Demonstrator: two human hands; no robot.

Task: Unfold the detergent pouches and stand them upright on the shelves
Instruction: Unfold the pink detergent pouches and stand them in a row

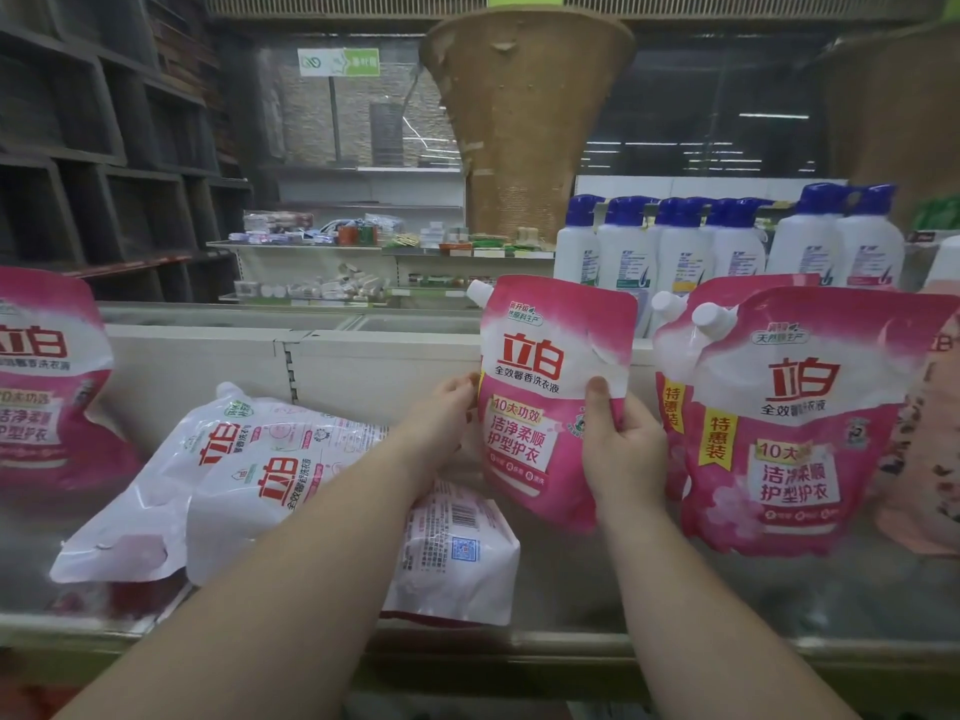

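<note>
A pink and white detergent pouch (545, 376) is held upright above the shelf (571, 584), slightly tilted, its white cap at the top left. My left hand (441, 428) grips its left edge and my right hand (621, 449) grips its right edge, thumb on the front. Two larger pink pouches (789, 423) stand upright just to the right. Several pouches (249, 475) lie flat in a pile on the shelf to the left, under my left forearm. Another pink pouch (47, 376) stands at the far left edge.
White bottles with blue caps (675, 246) stand in a row behind the shelf's back panel (363, 366). A peach-coloured pouch (924, 459) stands at the far right. A tall brown pillar (524, 122) and further shelves with small goods (332, 236) lie beyond.
</note>
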